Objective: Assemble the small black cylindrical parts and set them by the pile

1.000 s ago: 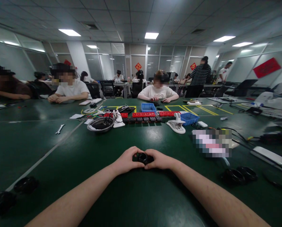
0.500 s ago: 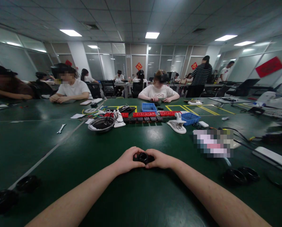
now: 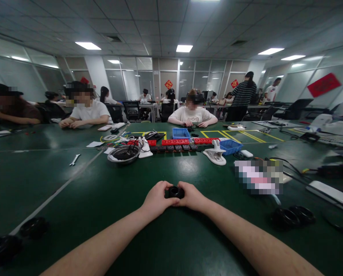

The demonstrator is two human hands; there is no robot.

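Observation:
A small, glossy black ring-shaped part (image 3: 175, 191) with a round hole in its top is held between my two hands, in the middle of the near table. My left hand (image 3: 159, 197) curls round its left side, thumb along the front. Round the right side wraps my right hand (image 3: 191, 196), its fingers hiding that edge. The thumbs come close together in front of the part. Whether the part rests on the table or is lifted slightly, I cannot tell.
Black rings (image 3: 35, 227) lie at the near left and more black rings (image 3: 286, 217) at the right. Beyond my hands are a metal bowl (image 3: 123, 160), a white clip base (image 3: 215, 156), red socket strips (image 3: 175, 142) and blue trays (image 3: 231, 146). A wrench (image 3: 75, 160) lies left. Co-workers sit opposite.
My hands have closed in around the black part, and my right hand covers more of its right side. The view has tilted slightly upward.

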